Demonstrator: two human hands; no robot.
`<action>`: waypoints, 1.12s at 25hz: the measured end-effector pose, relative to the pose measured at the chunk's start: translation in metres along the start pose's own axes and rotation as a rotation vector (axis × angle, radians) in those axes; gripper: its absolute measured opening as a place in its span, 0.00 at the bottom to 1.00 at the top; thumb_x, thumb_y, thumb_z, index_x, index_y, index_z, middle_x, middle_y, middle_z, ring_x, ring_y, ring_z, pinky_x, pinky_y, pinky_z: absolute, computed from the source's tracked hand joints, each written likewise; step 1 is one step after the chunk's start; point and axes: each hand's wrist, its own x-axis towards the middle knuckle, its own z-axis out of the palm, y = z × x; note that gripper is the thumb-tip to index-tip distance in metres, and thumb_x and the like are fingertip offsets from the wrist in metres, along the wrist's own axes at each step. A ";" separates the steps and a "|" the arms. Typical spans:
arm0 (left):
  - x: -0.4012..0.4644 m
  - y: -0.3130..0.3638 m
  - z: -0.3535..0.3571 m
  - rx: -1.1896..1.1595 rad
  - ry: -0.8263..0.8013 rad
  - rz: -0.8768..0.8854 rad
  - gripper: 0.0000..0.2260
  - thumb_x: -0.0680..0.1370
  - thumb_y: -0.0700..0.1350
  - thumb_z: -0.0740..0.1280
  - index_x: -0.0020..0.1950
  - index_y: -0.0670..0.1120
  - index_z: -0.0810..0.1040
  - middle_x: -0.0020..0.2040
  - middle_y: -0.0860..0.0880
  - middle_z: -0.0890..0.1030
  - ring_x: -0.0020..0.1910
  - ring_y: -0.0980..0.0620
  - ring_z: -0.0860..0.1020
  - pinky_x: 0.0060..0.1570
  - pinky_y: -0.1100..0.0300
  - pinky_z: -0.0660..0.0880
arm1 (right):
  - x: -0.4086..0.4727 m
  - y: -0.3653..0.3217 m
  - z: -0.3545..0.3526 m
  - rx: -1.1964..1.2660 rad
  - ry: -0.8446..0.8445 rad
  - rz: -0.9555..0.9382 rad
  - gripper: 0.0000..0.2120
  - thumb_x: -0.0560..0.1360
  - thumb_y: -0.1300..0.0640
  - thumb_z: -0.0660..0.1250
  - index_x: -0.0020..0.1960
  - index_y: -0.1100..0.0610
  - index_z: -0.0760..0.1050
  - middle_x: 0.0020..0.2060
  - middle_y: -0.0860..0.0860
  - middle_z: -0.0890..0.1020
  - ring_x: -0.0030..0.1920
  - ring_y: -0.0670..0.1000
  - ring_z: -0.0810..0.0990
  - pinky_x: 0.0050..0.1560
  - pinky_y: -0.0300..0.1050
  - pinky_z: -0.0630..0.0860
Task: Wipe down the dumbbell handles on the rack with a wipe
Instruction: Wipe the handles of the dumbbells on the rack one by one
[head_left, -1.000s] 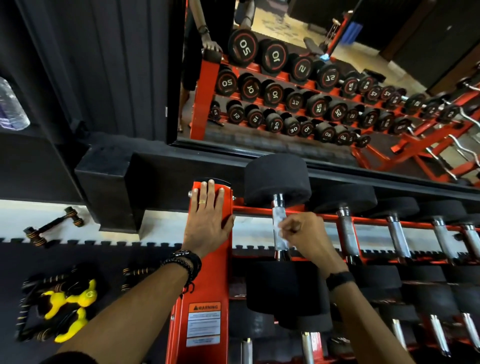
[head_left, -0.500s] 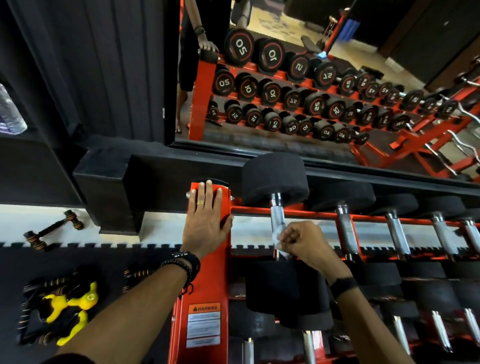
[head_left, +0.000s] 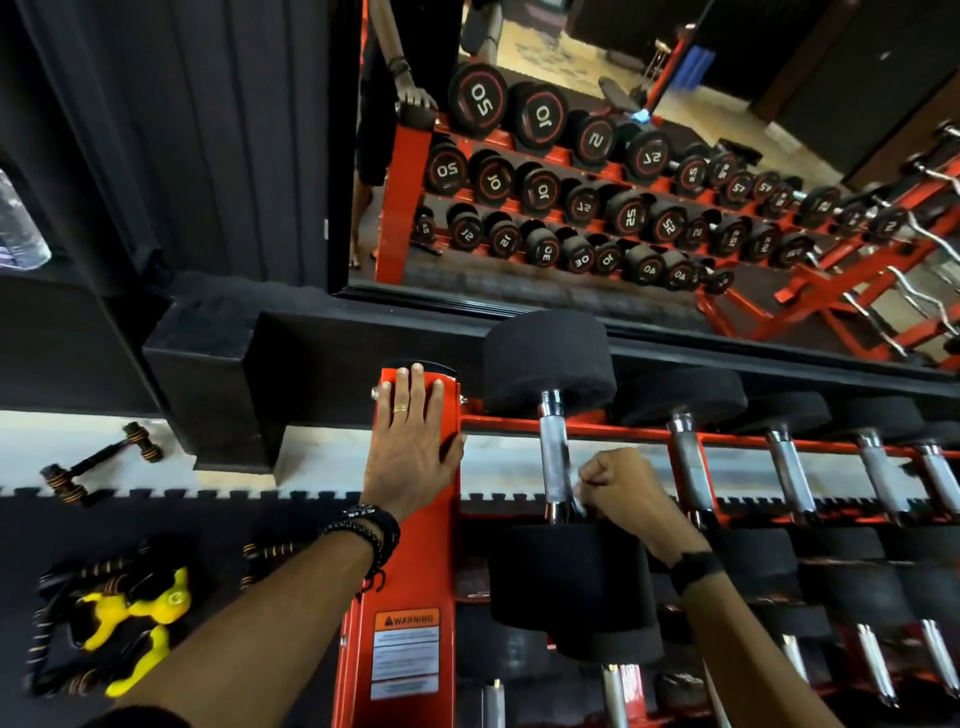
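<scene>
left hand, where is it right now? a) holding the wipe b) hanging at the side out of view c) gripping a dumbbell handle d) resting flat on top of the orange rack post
d: the left hand lies with straight fingers flat on the orange rack post, while the right hand pinches the wipe against the first dumbbell handle.
</scene>
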 end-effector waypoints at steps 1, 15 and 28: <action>0.000 0.000 0.000 0.000 0.004 0.004 0.32 0.82 0.61 0.49 0.79 0.40 0.58 0.79 0.35 0.54 0.79 0.36 0.50 0.76 0.38 0.51 | 0.001 0.000 -0.001 0.087 0.000 0.012 0.14 0.72 0.69 0.70 0.31 0.56 0.76 0.29 0.50 0.80 0.30 0.46 0.77 0.32 0.39 0.77; -0.003 -0.001 -0.002 -0.020 0.024 0.016 0.31 0.82 0.60 0.52 0.78 0.40 0.60 0.78 0.34 0.56 0.79 0.35 0.52 0.76 0.38 0.51 | 0.029 -0.026 -0.011 0.546 -0.065 0.039 0.16 0.74 0.76 0.55 0.47 0.68 0.81 0.38 0.55 0.85 0.40 0.53 0.83 0.46 0.48 0.81; 0.000 -0.001 -0.004 -0.022 0.012 -0.001 0.32 0.81 0.60 0.53 0.78 0.40 0.59 0.79 0.34 0.55 0.78 0.35 0.51 0.76 0.38 0.51 | 0.047 -0.010 -0.009 0.797 -0.431 0.190 0.24 0.63 0.68 0.59 0.59 0.70 0.72 0.51 0.63 0.76 0.49 0.59 0.76 0.48 0.48 0.79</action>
